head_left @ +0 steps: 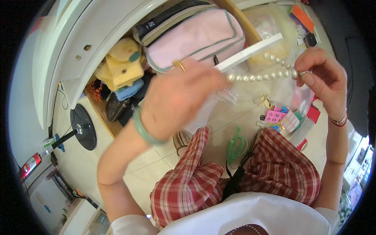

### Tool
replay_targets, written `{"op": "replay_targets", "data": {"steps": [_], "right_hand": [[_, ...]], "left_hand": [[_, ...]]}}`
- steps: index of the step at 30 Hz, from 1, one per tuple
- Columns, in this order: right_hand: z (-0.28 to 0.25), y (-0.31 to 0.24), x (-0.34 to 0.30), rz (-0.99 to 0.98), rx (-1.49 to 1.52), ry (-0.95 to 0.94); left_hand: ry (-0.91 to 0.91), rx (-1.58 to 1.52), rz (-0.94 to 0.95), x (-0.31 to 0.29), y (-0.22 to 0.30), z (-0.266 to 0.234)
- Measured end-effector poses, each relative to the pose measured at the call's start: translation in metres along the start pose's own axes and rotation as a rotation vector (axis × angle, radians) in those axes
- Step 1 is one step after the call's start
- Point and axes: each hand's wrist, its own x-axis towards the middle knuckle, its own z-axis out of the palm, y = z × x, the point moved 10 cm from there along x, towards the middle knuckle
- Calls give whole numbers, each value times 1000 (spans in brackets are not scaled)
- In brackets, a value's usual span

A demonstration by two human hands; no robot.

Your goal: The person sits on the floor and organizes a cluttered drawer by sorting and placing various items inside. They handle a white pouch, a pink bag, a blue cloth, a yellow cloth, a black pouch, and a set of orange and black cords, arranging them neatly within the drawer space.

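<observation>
A pearl strand stretches between my two hands, in front of an open drawer. At its right end, the fingertips of my right hand pinch the pearls, and a short stretch loops back up to the left. My left hand, blurred by motion, has the other end at its closed fingertips. It wears a gold ring and a pale green bangle. Behind that hand lies a pink zip bag in the drawer, whose white front edge shows just above the strand.
Yellow knitted things and a dark pouch fill the drawer's left part. On the tiled floor lie a green cord, pink printed cards and a brush. A round black stand base is at left.
</observation>
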Motion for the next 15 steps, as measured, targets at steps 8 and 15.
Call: {"op": "replay_targets", "data": {"steps": [8, 15], "right_hand": [[30, -48, 63, -38, -206, -27], [64, -56, 76, -38, -140, -114]], "left_hand": [[-214, 384, 26, -25, -77, 0], [169, 128, 5, -8, -99, -56]]}}
